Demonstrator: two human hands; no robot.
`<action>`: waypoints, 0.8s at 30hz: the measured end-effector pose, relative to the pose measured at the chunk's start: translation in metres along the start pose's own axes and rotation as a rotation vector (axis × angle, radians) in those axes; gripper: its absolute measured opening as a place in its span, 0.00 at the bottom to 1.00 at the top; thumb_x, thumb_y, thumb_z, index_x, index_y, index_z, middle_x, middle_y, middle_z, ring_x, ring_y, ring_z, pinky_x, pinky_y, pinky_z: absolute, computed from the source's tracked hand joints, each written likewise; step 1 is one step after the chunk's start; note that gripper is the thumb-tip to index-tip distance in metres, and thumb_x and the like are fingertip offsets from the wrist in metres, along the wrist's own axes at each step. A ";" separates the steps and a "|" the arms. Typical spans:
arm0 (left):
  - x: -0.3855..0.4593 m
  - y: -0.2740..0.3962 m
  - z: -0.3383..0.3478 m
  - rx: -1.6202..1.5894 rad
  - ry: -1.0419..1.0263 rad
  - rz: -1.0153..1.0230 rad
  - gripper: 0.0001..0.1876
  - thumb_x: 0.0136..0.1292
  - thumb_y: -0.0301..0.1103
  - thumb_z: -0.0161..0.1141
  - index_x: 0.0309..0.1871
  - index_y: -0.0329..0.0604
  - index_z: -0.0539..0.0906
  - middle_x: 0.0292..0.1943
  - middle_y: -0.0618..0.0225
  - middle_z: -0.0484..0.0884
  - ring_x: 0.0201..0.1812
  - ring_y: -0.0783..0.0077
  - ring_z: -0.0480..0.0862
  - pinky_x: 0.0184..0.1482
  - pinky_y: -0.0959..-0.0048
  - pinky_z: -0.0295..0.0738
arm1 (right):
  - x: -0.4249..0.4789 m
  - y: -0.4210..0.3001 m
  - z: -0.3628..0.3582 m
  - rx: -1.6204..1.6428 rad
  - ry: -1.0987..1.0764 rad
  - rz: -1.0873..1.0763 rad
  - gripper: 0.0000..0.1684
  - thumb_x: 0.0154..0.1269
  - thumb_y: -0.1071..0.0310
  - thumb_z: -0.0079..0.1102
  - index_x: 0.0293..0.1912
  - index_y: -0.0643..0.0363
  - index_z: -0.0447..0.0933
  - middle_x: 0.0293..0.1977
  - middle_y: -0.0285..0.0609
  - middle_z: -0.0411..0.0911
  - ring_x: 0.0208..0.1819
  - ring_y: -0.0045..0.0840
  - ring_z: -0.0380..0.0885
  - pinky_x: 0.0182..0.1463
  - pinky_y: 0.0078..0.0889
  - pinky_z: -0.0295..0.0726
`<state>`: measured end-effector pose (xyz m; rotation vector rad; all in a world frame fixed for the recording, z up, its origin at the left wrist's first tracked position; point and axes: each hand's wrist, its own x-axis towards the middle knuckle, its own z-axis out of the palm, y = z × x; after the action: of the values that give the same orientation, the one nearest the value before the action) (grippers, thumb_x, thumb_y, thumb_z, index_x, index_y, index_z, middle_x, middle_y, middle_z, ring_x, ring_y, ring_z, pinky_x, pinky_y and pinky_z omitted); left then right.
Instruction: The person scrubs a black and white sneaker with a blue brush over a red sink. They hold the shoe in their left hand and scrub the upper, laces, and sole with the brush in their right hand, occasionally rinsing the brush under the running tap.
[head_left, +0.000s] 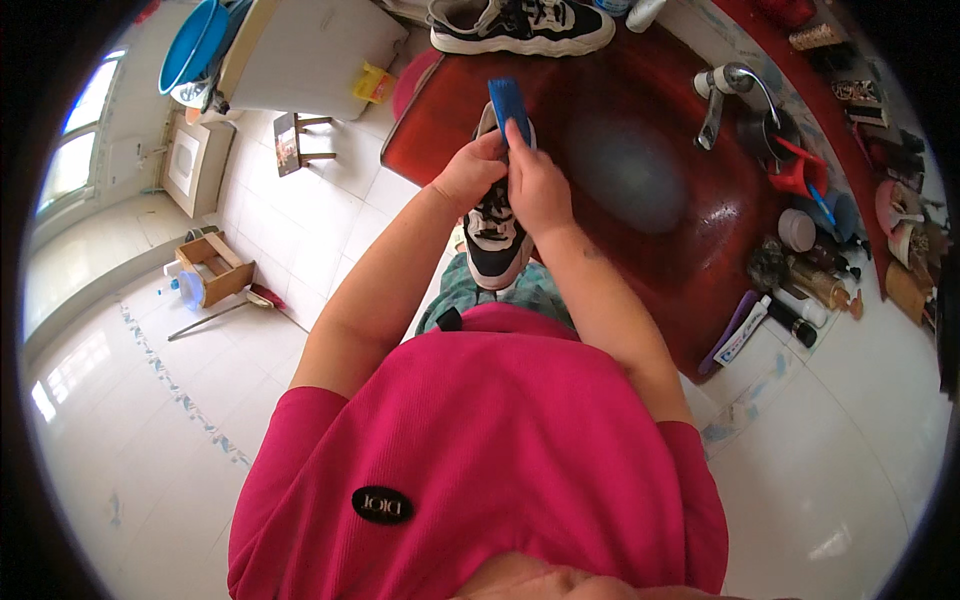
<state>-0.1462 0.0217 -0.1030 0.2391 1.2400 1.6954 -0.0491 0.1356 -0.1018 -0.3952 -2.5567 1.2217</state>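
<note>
A black-and-white lace-up sneaker (498, 238) is held in front of me at the basin's edge, its toe towards my body. My left hand (474, 174) grips it around the ankle opening and tongue. My right hand (538, 187) is closed on a flat blue tool (508, 105), probably a brush, that lies lengthwise over the heel end. The underside of the tool is hidden. Both hands nearly meet above the laces. Another matching sneaker (525, 34) rests on the far rim of the red-brown washbasin (540, 82).
A chrome faucet (721, 105) stands at the basin's right. Beside it are a red cup (799, 172), a toothpaste tube (742, 330) and several bottles. Leftward on the tiled floor are a small stool (287, 145) and a wooden drawer-like box (214, 268). A blue basin (193, 45) is at upper left.
</note>
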 end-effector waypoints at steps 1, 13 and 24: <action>-0.002 0.003 0.005 -0.004 -0.019 -0.005 0.33 0.59 0.13 0.53 0.71 0.38 0.70 0.62 0.65 0.78 0.63 0.69 0.77 0.68 0.68 0.69 | 0.008 -0.001 -0.002 -0.002 0.002 -0.002 0.30 0.73 0.66 0.50 0.72 0.40 0.65 0.33 0.56 0.78 0.33 0.55 0.79 0.37 0.57 0.79; -0.006 0.001 0.005 -0.025 0.047 -0.040 0.35 0.56 0.12 0.48 0.72 0.34 0.68 0.66 0.64 0.76 0.67 0.67 0.75 0.71 0.68 0.66 | 0.006 0.009 -0.003 -0.045 -0.007 -0.043 0.34 0.70 0.67 0.54 0.73 0.37 0.65 0.33 0.54 0.77 0.33 0.53 0.79 0.35 0.55 0.79; -0.003 0.007 0.007 0.017 0.083 -0.066 0.35 0.55 0.12 0.48 0.71 0.35 0.69 0.65 0.64 0.76 0.68 0.66 0.74 0.71 0.67 0.65 | 0.011 0.015 -0.006 -0.049 0.019 -0.100 0.34 0.70 0.67 0.54 0.74 0.39 0.64 0.29 0.55 0.77 0.30 0.52 0.79 0.33 0.54 0.79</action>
<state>-0.1441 0.0234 -0.0931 0.1381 1.3098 1.6530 -0.0555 0.1533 -0.1083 -0.2845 -2.5607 1.1168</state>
